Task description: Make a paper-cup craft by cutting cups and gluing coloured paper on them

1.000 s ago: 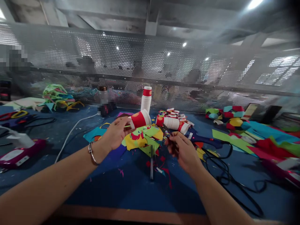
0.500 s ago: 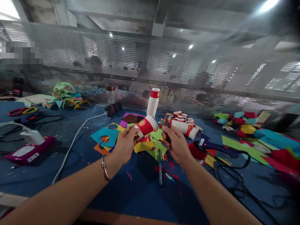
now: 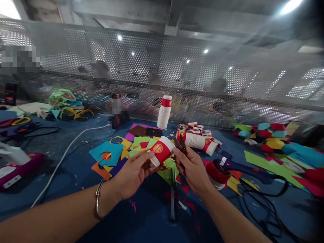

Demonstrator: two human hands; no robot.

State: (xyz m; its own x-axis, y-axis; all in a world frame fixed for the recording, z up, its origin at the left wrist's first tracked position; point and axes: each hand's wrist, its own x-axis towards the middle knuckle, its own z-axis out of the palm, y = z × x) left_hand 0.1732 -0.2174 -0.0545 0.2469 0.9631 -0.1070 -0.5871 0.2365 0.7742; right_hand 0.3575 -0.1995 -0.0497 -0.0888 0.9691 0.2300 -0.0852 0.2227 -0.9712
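Observation:
A red and white paper cup [image 3: 162,152] with a gold emblem is tilted in my left hand [image 3: 135,173], whose fingers are closed around its base end. My right hand [image 3: 191,167] is closed on dark scissors [image 3: 180,143], their blades parted and pointing up beside the cup's rim. Whether the blades touch the cup I cannot tell; the handles are hidden in the fingers. Beneath both hands lie scraps of green paper [image 3: 168,172] and a clear, thin stick-like tool [image 3: 172,199].
A tall stack of cups [image 3: 164,116] stands behind; another stack [image 3: 196,140] lies sideways. At right, a blue glue gun [image 3: 243,168] trails a black cable. Blue cut paper [image 3: 107,152], a purple power strip [image 3: 22,172] and a white cable [image 3: 59,165] lie left. A perforated metal screen [image 3: 141,60] rises behind.
Both hands and the cup have come lower and nearer in the picture. The cup has turned so its emblem shows more fully. The scissor blades now appear spread apart; the view has shifted slightly.

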